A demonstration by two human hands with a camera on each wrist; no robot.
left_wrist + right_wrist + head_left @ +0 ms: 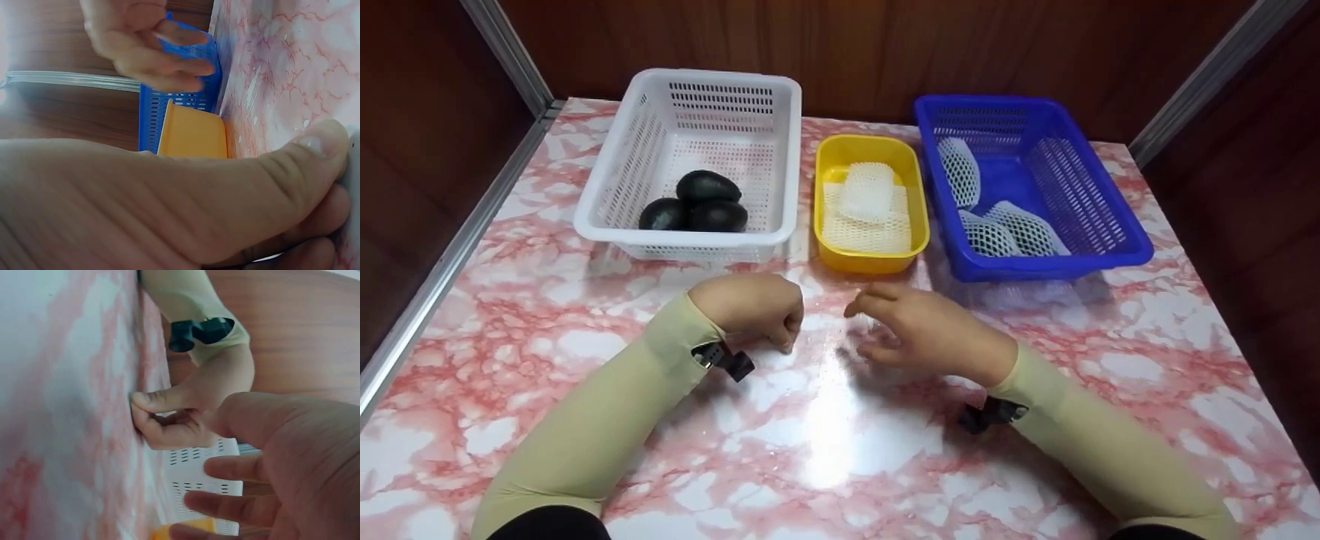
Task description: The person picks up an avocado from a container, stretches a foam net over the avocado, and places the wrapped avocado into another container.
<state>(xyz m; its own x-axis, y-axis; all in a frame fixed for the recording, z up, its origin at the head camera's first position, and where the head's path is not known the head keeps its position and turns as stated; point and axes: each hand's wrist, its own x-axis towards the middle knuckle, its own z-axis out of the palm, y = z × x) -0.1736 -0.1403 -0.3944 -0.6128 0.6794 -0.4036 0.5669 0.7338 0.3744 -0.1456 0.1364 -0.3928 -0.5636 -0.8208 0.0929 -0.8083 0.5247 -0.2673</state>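
My left hand (pixel 754 306) rests on the marbled table in front of the white basket. Its fingers are curled and the thumb meets the index finger; nothing shows between them. Facing it, my right hand (pixel 934 330) hovers over the table with fingers spread and slightly bent, holding nothing. Beyond both hands stands a yellow bin (pixel 871 262) with white foam net sleeves (pixel 868 193) inside. Three dark avocados (pixel 709 186) lie at the near end of the white basket (pixel 690 238). The blue basket (pixel 1054 264) contains three avocados in foam nets (pixel 1024 225).
The three containers stand in a row along the table's far side, close to the brown wood-grain wall (pixel 855 60). Metal frame strips (pixel 457 247) run along the left side. Glare marks the table (pixel 825 435) between the two forearms.
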